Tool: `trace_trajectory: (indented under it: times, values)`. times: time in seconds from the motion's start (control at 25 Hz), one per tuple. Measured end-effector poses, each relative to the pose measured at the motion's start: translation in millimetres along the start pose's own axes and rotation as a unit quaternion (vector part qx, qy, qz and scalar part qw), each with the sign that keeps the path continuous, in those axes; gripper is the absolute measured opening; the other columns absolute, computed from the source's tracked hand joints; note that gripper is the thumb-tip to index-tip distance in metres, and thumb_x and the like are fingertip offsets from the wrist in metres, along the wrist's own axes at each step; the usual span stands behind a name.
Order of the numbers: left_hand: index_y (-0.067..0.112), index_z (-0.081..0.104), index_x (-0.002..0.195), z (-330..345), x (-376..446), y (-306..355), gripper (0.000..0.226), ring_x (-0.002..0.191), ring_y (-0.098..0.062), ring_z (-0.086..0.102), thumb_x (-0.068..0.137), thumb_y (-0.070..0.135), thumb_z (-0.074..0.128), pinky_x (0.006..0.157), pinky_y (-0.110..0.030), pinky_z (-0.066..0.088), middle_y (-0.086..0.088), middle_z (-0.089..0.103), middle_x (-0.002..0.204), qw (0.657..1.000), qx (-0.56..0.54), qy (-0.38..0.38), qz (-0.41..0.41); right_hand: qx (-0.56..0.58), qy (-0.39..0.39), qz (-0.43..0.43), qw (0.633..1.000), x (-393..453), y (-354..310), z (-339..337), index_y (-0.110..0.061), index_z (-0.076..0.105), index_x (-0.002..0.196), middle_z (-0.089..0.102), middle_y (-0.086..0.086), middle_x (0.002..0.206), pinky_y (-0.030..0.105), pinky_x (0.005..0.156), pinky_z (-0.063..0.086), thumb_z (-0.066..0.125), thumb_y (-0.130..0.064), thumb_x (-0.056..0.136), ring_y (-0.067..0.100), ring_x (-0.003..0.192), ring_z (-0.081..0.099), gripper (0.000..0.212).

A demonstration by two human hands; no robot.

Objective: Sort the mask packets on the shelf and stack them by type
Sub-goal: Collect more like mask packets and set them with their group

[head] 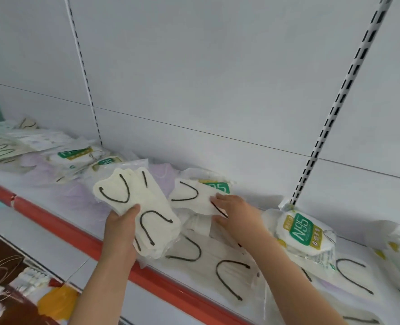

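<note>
My left hand (120,227) grips a small stack of white mask packets with black ear loops (138,205), lifted off the white shelf (60,200). My right hand (233,211) pinches the right end of another white black-loop packet (194,195) that lies on the pile. More black-loop packets (232,266) lie flat near the shelf's front edge. Green-and-gold N95 packets sit at the right (302,231), behind the pinched packet (217,186), and to the left (77,153). Pale purple packets (163,177) lie under and behind the pile.
A red strip (60,221) runs along the shelf's front edge. Slotted metal uprights (344,90) stand against the white back wall. A mixed heap of packets (4,146) fills the far left. A lower shelf (30,280) holds small goods and a yellow item.
</note>
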State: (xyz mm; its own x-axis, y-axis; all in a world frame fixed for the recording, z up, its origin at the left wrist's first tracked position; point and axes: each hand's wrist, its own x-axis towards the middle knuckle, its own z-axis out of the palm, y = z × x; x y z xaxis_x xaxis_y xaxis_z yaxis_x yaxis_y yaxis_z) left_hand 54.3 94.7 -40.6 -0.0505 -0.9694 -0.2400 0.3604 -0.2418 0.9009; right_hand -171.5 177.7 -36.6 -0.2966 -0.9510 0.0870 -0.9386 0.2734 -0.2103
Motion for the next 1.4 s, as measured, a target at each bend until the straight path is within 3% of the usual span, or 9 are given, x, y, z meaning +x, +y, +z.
trace_trajectory:
  times: [0.08, 0.2, 0.32, 0.44, 0.64, 0.76, 0.84, 1.16, 1.4]
  values:
    - [0.011, 0.059, 0.130, -4, 2, -1, 0.031, 0.106, -0.032, 0.065, 0.099, 0.008, 0.056, 0.084, -0.037, 0.051, -0.015, 0.067, 0.124, 1.000, 0.002, 0.012, -0.009, 0.131, 0.066, 0.053, 0.988, -1, -2, -6, -0.036, 0.067, 0.119, 0.071, -0.007, 0.115, 0.033, 0.085, 0.052, 0.049, -0.041, 0.101, 0.016, 0.105, 0.064, 0.027]
    - [0.014, 0.056, 0.136, 7, -14, 0, 0.034, 0.113, -0.031, 0.065, 0.103, 0.021, 0.052, 0.091, -0.041, 0.051, -0.012, 0.067, 0.128, 1.000, -0.016, 0.003, -0.008, 0.274, 0.167, 0.099, 0.942, -17, -19, -21, -0.034, 0.066, 0.078, 0.056, -0.008, 0.059, 0.029, 0.056, 0.043, 0.044, -0.037, 0.103, 0.013, 0.057, 0.052, 0.033]
    - [0.017, 0.065, 0.126, 39, -35, -6, 0.044, 0.105, -0.024, 0.072, 0.097, 0.048, 0.052, 0.085, -0.038, 0.053, -0.007, 0.075, 0.115, 0.989, -0.044, -0.137, -0.047, 0.230, 0.133, -0.033, 0.964, -38, -61, -21, -0.030, 0.066, 0.119, 0.070, -0.009, 0.105, 0.023, 0.076, 0.047, 0.043, -0.040, 0.103, 0.010, 0.093, 0.065, 0.030]
    - [0.006, 0.070, 0.114, 59, -34, -13, 0.031, 0.086, -0.025, 0.073, 0.095, 0.030, 0.064, 0.070, -0.034, 0.053, -0.013, 0.076, 0.103, 0.994, 0.022, -0.104, -0.036, 0.170, 0.057, -0.183, 0.966, -59, -63, -5, -0.026, 0.061, 0.131, 0.055, -0.009, 0.142, 0.024, 0.110, 0.036, 0.042, -0.042, 0.102, 0.009, 0.133, 0.046, 0.038]
    - [0.010, 0.063, 0.128, 77, -28, -24, 0.031, 0.104, -0.026, 0.070, 0.097, 0.013, 0.061, 0.081, -0.037, 0.052, -0.009, 0.073, 0.115, 0.986, 0.004, -0.158, -0.044, 0.118, 0.198, 0.225, 0.947, -111, 86, -44, -0.026, 0.060, 0.127, 0.064, -0.007, 0.127, 0.027, 0.088, 0.045, 0.062, -0.036, 0.093, 0.015, 0.117, 0.058, 0.035]
    - [0.013, 0.063, 0.126, 102, -43, -38, 0.031, 0.104, -0.024, 0.070, 0.096, 0.013, 0.061, 0.085, -0.040, 0.053, -0.007, 0.074, 0.114, 0.971, 0.030, -0.227, -0.064, 0.086, -0.041, 0.346, 0.933, -153, 151, -51, -0.018, 0.025, 0.155, 0.035, 0.000, 0.157, 0.033, 0.109, 0.034, 0.073, -0.052, 0.082, 0.019, 0.142, 0.036, 0.094]
    - [0.014, 0.063, 0.126, 113, -49, -49, 0.032, 0.106, -0.026, 0.071, 0.094, 0.015, 0.064, 0.089, -0.043, 0.053, -0.007, 0.075, 0.114, 0.965, 0.051, -0.243, -0.085, 0.113, -0.094, 0.343, 0.928, -164, 159, -47, -0.021, 0.017, 0.158, 0.026, -0.005, 0.160, 0.034, 0.114, 0.031, 0.079, -0.059, 0.071, 0.017, 0.144, 0.032, 0.113]
    - [0.014, 0.064, 0.124, 124, -57, -61, 0.030, 0.104, -0.030, 0.070, 0.094, 0.016, 0.065, 0.086, -0.044, 0.055, -0.008, 0.074, 0.115, 0.958, 0.077, -0.250, -0.114, 0.098, 0.100, 0.355, 0.924, -179, 152, -81, -0.024, 0.064, 0.094, 0.062, -0.011, 0.088, 0.021, 0.061, 0.041, 0.077, -0.028, 0.077, 0.012, 0.082, 0.059, 0.022]
    - [0.016, 0.063, 0.128, 125, -79, -61, 0.031, 0.107, -0.023, 0.068, 0.097, 0.015, 0.060, 0.078, -0.038, 0.053, -0.004, 0.074, 0.116, 0.957, 0.023, -0.255, -0.132, 0.163, 0.293, 0.360, 0.871, -226, 128, -149, -0.024, 0.066, 0.083, 0.069, -0.011, 0.076, 0.031, 0.067, 0.041, 0.076, -0.026, 0.081, 0.014, 0.079, 0.062, 0.010]
